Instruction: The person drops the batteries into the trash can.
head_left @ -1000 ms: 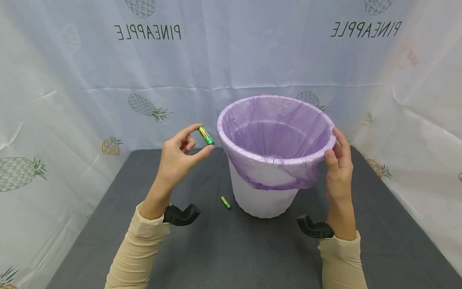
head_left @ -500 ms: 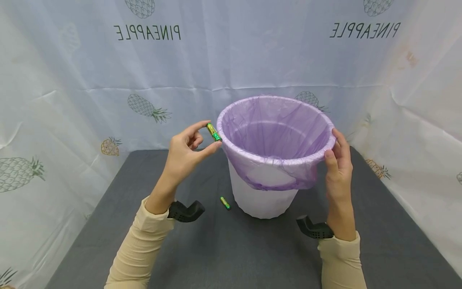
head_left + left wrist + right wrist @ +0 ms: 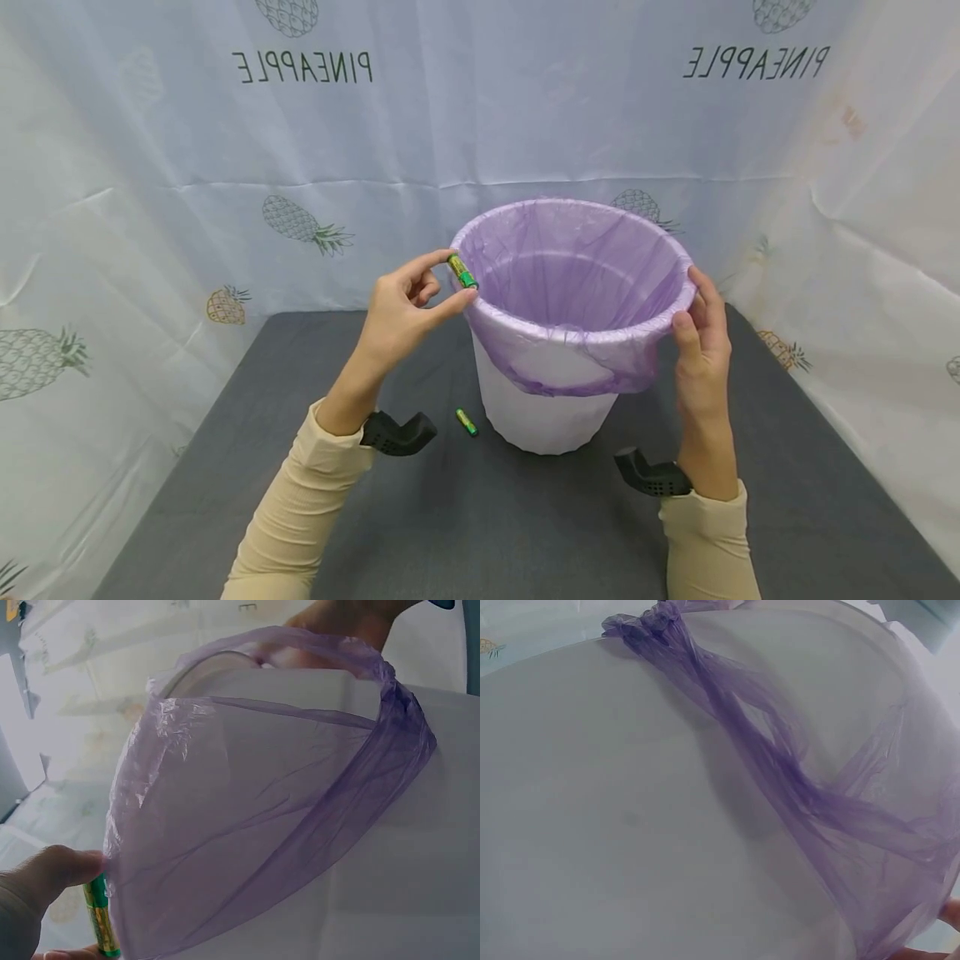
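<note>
Between the thumb and index finger of my left hand is a green and gold battery, tilted, at the left rim of a white trash bin. In the left wrist view that battery shows close beside the bin's edge. A purple plastic bag lines the bin and folds down over its rim. My right hand grips the bin's right rim, thumb outside; in the right wrist view only bits of its fingers show. A second green battery lies on the table left of the bin's base.
The bin stands upright on a dark grey tabletop. A pale curtain with pineapple prints hangs behind and along both sides. Black wrist camera mounts sit on both forearms.
My left hand has moved to the right with the battery, from apart from the bin up to its left rim. My right hand stays on the rim.
</note>
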The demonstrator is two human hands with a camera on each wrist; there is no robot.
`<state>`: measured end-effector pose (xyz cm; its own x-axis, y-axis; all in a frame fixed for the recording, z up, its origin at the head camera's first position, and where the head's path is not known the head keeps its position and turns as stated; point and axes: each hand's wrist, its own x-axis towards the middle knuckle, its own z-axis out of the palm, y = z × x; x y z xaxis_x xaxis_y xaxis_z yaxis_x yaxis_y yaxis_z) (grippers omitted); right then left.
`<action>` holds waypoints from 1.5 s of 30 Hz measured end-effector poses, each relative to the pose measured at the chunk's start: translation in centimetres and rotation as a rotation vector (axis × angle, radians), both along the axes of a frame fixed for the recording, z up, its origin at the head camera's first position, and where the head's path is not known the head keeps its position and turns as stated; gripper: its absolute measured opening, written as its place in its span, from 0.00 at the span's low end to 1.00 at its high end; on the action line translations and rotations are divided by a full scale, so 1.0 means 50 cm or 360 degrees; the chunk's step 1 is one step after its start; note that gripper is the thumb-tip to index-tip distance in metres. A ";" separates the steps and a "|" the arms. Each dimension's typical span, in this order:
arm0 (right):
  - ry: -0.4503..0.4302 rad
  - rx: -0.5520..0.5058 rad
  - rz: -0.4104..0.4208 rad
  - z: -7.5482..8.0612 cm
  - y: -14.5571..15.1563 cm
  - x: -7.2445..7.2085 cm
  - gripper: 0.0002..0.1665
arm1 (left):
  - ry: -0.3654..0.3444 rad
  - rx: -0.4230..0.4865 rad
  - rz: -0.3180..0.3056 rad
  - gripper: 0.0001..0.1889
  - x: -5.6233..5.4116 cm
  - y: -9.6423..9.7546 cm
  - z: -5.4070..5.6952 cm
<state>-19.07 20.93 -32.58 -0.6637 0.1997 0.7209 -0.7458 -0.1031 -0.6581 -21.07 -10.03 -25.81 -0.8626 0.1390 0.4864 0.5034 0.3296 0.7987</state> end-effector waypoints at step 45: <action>-0.0019 -0.0015 -0.0006 0.001 -0.001 -0.001 0.27 | -0.0012 0.0042 0.0016 0.20 0.004 -0.018 -0.031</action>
<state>-19.14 20.88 -32.54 -0.6716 0.2090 0.7108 -0.7382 -0.1069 -0.6661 -20.85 -10.95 -27.35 -0.8675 0.1177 0.4834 0.4943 0.3134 0.8108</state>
